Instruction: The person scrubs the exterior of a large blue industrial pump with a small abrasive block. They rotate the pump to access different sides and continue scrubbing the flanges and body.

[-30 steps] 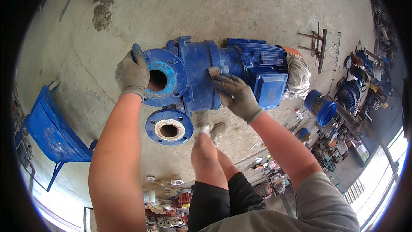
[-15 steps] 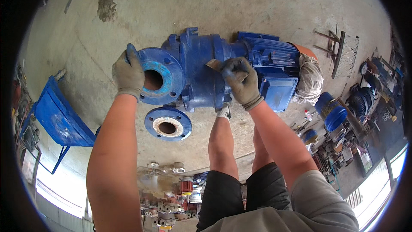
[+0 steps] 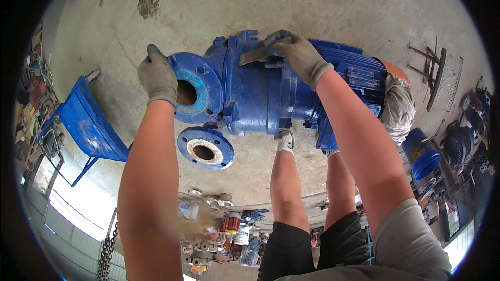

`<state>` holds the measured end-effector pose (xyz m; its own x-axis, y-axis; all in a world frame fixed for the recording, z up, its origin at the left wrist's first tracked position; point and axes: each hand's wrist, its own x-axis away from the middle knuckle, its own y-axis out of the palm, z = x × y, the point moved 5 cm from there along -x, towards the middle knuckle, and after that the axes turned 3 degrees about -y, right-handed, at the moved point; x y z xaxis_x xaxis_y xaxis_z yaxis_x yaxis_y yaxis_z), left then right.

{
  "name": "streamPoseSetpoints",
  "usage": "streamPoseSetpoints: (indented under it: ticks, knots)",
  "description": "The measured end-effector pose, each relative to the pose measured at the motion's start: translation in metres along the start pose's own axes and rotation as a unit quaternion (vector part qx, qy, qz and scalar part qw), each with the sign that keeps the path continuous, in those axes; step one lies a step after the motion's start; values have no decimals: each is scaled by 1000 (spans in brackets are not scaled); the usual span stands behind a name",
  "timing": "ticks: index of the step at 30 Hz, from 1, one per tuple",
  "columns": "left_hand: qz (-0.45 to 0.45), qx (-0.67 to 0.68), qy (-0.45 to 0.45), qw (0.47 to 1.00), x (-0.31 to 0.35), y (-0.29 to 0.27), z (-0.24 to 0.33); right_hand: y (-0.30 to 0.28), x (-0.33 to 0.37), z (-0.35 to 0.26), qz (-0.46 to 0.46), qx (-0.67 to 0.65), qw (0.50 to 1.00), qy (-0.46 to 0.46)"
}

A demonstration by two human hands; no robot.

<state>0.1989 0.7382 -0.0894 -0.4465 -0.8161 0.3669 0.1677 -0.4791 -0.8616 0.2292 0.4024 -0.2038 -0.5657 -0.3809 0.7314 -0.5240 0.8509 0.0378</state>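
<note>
A blue pump joined to a blue finned motor lies on the concrete floor. My gloved left hand is wrapped round the outer edge of the upper round flange, whose face shows light blue paint round a dark bore. Below it sits a second flange with a whitish ring. In my gloved right hand is a flat metal scraper, its blade lying against or just over the top of the pump body; contact is hard to tell.
A blue wheelbarrow stands at the left. A pale cloth bundle rests at the motor's end, near a blue bucket. Metal parts crowd the right side. My shoe is close beside the pump.
My right hand has moved up and across the pump body with the scraper, turning so its back shows. My left hand stays on the flange. The view has shifted slightly.
</note>
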Motion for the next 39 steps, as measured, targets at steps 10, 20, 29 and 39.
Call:
streamPoseSetpoints:
  ticks: [10,20,29,39]
  knots:
    - [11,-13,7,1000,-1,1,-1,0,-1,-20,-89,-21,995,-50]
    - [-1,-5,1,1000,-1,2,-2,-3,-17,-24,-86,82,989,-84]
    - [-15,-9,-4,1000,0,1,0,-23,-30,-4,-93,360,909,-191]
    - [4,9,30,999,-4,4,-4,-22,-54,13,-2,-230,954,193]
